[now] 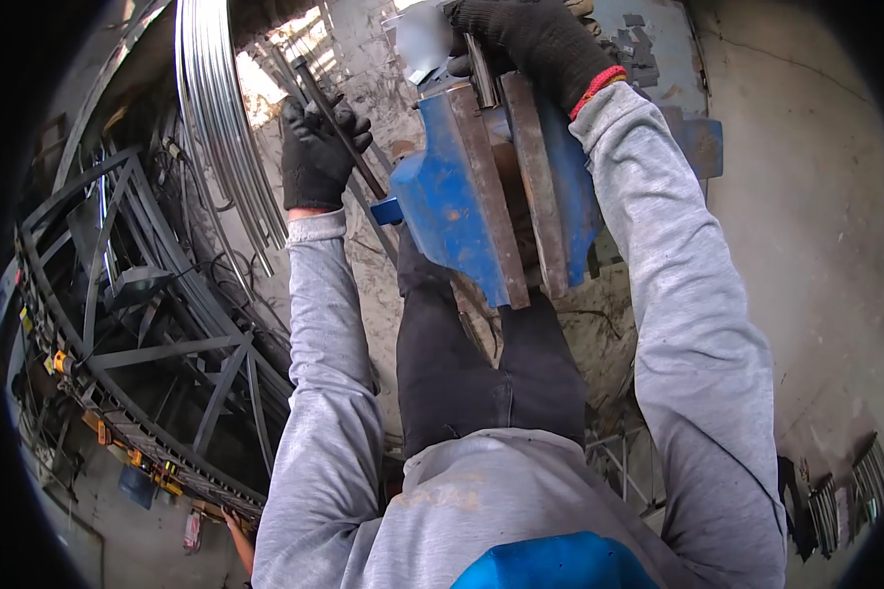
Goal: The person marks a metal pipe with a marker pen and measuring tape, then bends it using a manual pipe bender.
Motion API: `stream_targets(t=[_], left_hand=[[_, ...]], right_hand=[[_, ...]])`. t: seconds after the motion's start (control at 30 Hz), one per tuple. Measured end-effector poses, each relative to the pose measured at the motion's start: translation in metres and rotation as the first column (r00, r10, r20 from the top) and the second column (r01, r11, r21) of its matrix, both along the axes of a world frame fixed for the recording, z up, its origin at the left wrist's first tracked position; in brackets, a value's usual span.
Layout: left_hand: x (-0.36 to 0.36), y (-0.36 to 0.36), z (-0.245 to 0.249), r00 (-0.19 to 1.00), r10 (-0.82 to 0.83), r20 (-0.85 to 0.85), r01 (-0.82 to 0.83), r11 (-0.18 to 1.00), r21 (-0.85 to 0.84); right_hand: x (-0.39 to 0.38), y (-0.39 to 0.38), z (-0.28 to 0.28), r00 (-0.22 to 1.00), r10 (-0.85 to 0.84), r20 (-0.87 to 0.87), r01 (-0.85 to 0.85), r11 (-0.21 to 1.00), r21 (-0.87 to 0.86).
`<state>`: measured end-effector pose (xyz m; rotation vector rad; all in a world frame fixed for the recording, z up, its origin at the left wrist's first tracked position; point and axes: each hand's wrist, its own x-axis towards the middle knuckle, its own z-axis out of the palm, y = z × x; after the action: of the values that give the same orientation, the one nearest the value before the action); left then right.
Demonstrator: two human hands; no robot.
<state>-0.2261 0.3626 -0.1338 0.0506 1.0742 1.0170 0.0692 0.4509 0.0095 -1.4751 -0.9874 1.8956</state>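
A blue bench vise (452,196) with worn, brownish jaws stands in front of me, its jaws apart along most of their visible length. In a dark glove, my left hand (322,152) is closed around the vise's long dark handle bar (326,110), left of the vise body. My right hand (535,44), in a dark glove with a red cuff, reaches over the far end of the jaws. Its fingers are closed around a short shiny metal piece (481,74) that sits between the jaws. Part of that piece is hidden by the glove.
Long bright metal rods or tubes (221,118) hang at the upper left. A dark welded metal frame (167,353) fills the left side. Small dark flat pieces (638,54) lie on the surface beyond the vise. Another person's arm (238,540) shows at the lower left.
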Motion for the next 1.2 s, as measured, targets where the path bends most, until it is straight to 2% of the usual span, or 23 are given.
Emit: stream_targets(t=[0.03, 0.1, 0.13, 0.17, 0.2, 0.23, 0.3, 0.33, 0.37, 0.43, 0.47, 0.5, 0.57, 0.63, 0.7, 0.73, 0.8, 0.83, 0.9, 0.93, 1.07, 1.13, 1.2], left_hand=[[0.024, -0.007, 0.048, 0.974, 0.094, -0.208, -0.114, 0.990, -0.084], [0.012, -0.043, 0.056, 0.996, 0.024, -0.088, -0.001, 0.966, 0.257], [0.014, -0.060, 0.076, 0.880, -0.092, -0.466, 0.257, 0.917, 0.304], [0.019, -0.079, 0.098, 0.613, -0.140, -0.778, 0.501, 0.830, 0.245], [0.022, -0.106, 0.112, 0.815, -0.134, -0.564, 0.383, 0.854, 0.351], [0.026, -0.132, 0.125, 0.946, -0.118, -0.301, 0.242, 0.876, 0.417], [0.049, -0.165, 0.154, 0.718, -0.256, -0.647, 0.434, 0.892, 0.129], [0.070, -0.183, 0.168, 0.832, -0.165, -0.529, 0.233, 0.970, 0.064], [0.084, -0.200, 0.180, 0.911, -0.043, -0.410, 0.032, 0.999, -0.033], [0.066, -0.248, 0.149, 0.976, -0.161, -0.149, 0.133, 0.974, -0.182], [0.071, -0.245, 0.152, 0.988, 0.035, 0.150, -0.004, 0.979, -0.203], [0.070, -0.240, 0.154, 0.988, 0.034, 0.152, -0.002, 0.979, -0.204], [0.065, -0.223, 0.160, 0.956, -0.264, 0.127, 0.292, 0.902, -0.318], [0.065, -0.216, 0.164, 0.950, -0.300, 0.086, 0.311, 0.896, -0.317], [0.062, -0.219, 0.162, 0.891, -0.455, 0.005, 0.418, 0.814, -0.403], [0.064, -0.219, 0.161, 0.890, -0.456, 0.009, 0.421, 0.812, -0.404], [0.077, -0.220, 0.161, 0.845, -0.518, -0.135, 0.399, 0.778, -0.486], [0.080, -0.226, 0.155, 0.847, -0.514, -0.137, 0.395, 0.779, -0.487], [0.084, -0.252, 0.127, 0.690, -0.618, -0.377, 0.428, 0.769, -0.476], [0.085, -0.266, 0.109, 0.661, -0.597, -0.454, 0.410, 0.795, -0.447], [0.089, -0.292, 0.069, 0.639, -0.579, -0.507, 0.403, 0.813, -0.421], [0.092, -0.304, 0.046, 0.533, -0.533, -0.658, 0.392, 0.844, -0.366], [0.092, -0.308, 0.024, 0.541, -0.568, -0.620, 0.403, 0.822, -0.402]], right_hand=[[0.000, 0.000, -0.002, 1.000, 0.000, 0.000, 0.000, 1.000, 0.004], [0.001, 0.001, -0.007, 1.000, -0.007, -0.027, 0.007, 1.000, 0.014], [0.000, 0.000, -0.005, 1.000, -0.005, -0.028, 0.005, 1.000, 0.016], [-0.002, 0.000, -0.002, 1.000, -0.011, -0.006, 0.011, 1.000, -0.010], [-0.002, 0.002, 0.000, 1.000, -0.018, 0.016, 0.018, 0.999, -0.035], [-0.002, 0.002, 0.002, 1.000, -0.018, 0.015, 0.018, 0.999, -0.032], [-0.002, 0.002, 0.002, 1.000, -0.017, -0.009, 0.017, 0.999, -0.043], [-0.002, 0.002, 0.001, 1.000, -0.016, -0.009, 0.016, 0.999, -0.040], [-0.002, 0.001, 0.000, 1.000, -0.014, -0.001, 0.014, 0.999, -0.029], [-0.002, 0.002, 0.003, 1.000, -0.016, 0.010, 0.016, 1.000, -0.012], [-0.002, 0.002, 0.005, 1.000, -0.012, 0.025, 0.012, 1.000, -0.011], [-0.003, 0.001, 0.007, 0.999, -0.007, 0.039, 0.007, 1.000, -0.012], [-0.003, 0.000, 0.003, 1.000, -0.016, 0.013, 0.016, 1.000, -0.024], [-0.003, 0.002, 0.000, 1.000, -0.027, -0.011, 0.026, 0.999, -0.035], [-0.003, 0.001, 0.002, 0.999, -0.040, -0.010, 0.039, 0.998, -0.053], [-0.003, 0.001, 0.002, 0.999, -0.042, -0.007, 0.041, 0.998, -0.056], [-0.004, 0.001, 0.002, 1.000, -0.031, 0.003, 0.031, 0.999, -0.040], [-0.004, 0.001, 0.002, 1.000, -0.027, 0.001, 0.027, 0.999, -0.040], [-0.003, 0.000, 0.006, 1.000, -0.013, 0.017, 0.013, 0.999, -0.030], [-0.002, 0.001, 0.008, 1.000, -0.015, 0.016, 0.015, 1.000, -0.025], [-0.002, -0.001, 0.009, 1.000, -0.004, -0.019, 0.004, 1.000, -0.010], [-0.002, -0.001, 0.010, 1.000, 0.017, -0.007, -0.017, 1.000, 0.003], [-0.006, 0.001, 0.020, 0.999, 0.013, 0.038, -0.012, 1.000, -0.010]])
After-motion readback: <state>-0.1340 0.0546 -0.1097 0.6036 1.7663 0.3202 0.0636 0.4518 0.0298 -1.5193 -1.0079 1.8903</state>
